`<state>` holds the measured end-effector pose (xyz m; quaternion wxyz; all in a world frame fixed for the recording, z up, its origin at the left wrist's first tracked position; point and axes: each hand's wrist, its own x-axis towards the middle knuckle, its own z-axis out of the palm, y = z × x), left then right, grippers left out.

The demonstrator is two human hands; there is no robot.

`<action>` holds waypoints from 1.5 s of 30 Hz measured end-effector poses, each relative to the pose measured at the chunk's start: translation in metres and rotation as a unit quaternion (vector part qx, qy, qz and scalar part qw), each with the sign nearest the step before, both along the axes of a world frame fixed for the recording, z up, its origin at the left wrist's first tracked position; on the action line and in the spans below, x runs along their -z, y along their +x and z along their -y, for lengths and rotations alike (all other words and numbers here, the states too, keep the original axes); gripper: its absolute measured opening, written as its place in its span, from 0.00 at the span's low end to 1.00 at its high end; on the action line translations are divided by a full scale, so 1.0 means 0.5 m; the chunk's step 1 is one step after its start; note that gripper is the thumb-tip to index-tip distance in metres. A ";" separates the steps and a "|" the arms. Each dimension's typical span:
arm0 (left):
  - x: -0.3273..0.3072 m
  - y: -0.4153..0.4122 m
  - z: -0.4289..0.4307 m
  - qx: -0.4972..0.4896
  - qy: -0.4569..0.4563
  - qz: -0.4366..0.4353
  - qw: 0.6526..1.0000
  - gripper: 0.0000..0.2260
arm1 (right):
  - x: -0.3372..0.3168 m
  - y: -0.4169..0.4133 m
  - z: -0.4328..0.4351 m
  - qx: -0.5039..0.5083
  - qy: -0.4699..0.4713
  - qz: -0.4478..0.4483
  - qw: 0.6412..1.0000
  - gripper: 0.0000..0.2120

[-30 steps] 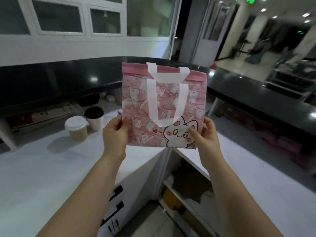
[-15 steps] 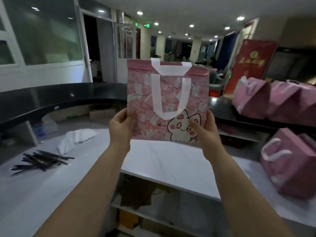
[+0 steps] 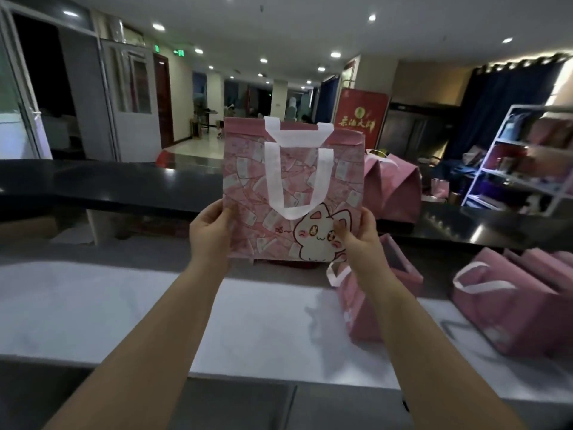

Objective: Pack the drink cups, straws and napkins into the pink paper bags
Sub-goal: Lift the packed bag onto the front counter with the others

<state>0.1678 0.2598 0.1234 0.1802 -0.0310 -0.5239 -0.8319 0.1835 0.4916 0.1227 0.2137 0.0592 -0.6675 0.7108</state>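
I hold a flat, folded pink bag (image 3: 245,187) upright in front of me, above the white counter. It has white handles and a cartoon cat printed at its lower right. My left hand (image 3: 210,232) pinches its lower left edge and my right hand (image 3: 361,240) pinches its lower right corner. No cups, straws or napkins are in view.
The white counter (image 3: 155,311) runs across below my arms. Opened pink bags stand on it to the right, one (image 3: 366,302) close by and another (image 3: 514,315) further right. A black raised ledge (image 3: 108,184) lies behind, with another pink bag (image 3: 393,184) on it. A shelf unit (image 3: 524,156) stands far right.
My view has swung to the right along the counter; the cups, then the straws and napkins, have left the view. Both hands keep the same hold on the flat bag.
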 end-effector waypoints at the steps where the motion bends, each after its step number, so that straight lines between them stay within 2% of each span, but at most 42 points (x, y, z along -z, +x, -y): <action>1: -0.004 -0.011 -0.030 -0.005 0.006 0.002 1.000 0.02 | -0.004 -0.017 -0.028 0.012 0.018 -0.001 1.000 0.17; 4: -0.019 -0.047 -0.106 -0.031 0.024 0.007 0.999 0.03 | -0.012 -0.078 -0.090 0.067 0.100 -0.005 0.993 0.16; 6: -0.029 -0.073 -0.144 -0.057 0.034 0.013 0.998 0.04 | -0.015 -0.127 -0.116 0.131 0.197 0.007 0.972 0.26; 8: -0.036 -0.103 -0.171 -0.083 0.041 0.015 0.996 0.03 | -0.015 -0.166 -0.119 0.178 0.309 0.050 0.933 0.37; 9: -0.039 -0.120 -0.179 -0.093 0.049 0.015 0.994 0.03 | -0.014 -0.182 -0.114 0.170 0.352 0.063 0.918 0.41; 11: -0.042 -0.153 -0.189 -0.108 0.069 0.006 0.992 0.03 | -0.006 -0.213 -0.093 0.099 0.384 0.065 0.916 0.46; 13: -0.040 -0.187 -0.194 -0.124 0.075 -0.001 0.989 0.06 | 0.008 -0.242 -0.064 -0.003 0.373 0.074 0.925 0.48; 16: -0.028 -0.233 -0.195 -0.146 0.088 -0.005 0.985 0.07 | 0.033 -0.296 -0.009 -0.133 0.297 0.107 0.940 0.49; 20: -0.002 -0.307 -0.166 -0.154 0.072 -0.014 0.985 0.04 | 0.048 -0.384 0.051 -0.176 0.188 0.107 0.960 0.49; 25: 0.015 -0.442 -0.108 -0.170 0.039 -0.008 0.985 0.08 | 0.046 -0.520 0.106 -0.221 0.208 0.117 0.946 0.60; 30: 0.033 -0.592 -0.098 -0.149 0.004 0.019 0.989 0.08 | 0.045 -0.659 0.137 -0.206 0.236 0.138 0.939 0.66; 36: 0.112 -0.720 -0.137 -0.082 0.001 0.079 0.993 0.05 | 0.106 -0.774 0.113 -0.173 0.183 0.160 0.954 0.60; 41: 0.163 -0.752 -0.153 -0.016 -0.063 0.068 0.996 0.09 | 0.167 -0.814 0.102 -0.113 0.172 0.193 0.959 0.54; 43: 0.165 -0.751 -0.145 -0.012 -0.096 0.059 0.994 0.09 | 0.181 -0.818 0.094 -0.094 0.169 0.195 0.962 0.53; 45: 0.167 -0.750 -0.121 -0.065 -0.142 0.015 0.988 0.09 | 0.188 -0.819 0.083 -0.090 0.172 0.195 0.961 0.51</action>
